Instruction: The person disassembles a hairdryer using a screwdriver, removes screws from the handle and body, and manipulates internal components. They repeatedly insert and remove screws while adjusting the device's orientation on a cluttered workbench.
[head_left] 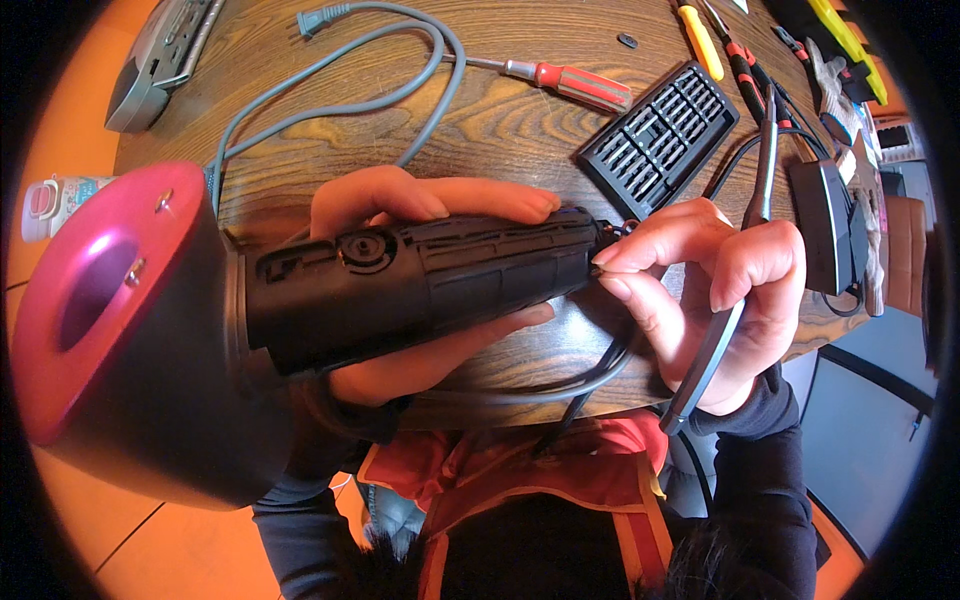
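A hair dryer with a dark grey head and a pink ring lies across the view, its head at the left. My left hand is closed around the black ribbed handle, fingers along the far side and thumb along the near side. At the handle's right end my right hand pinches with thumb and forefinger; what sits between those fingertips is mostly hidden. Tucked in the other right fingers is a slim grey metal tool, perhaps tweezers, its pointed end upward.
On the wooden table lie a grey power cord, a red-handled screwdriver, a black bit case and a yellow-handled tool. A power strip and bottle stand left, a black box right.
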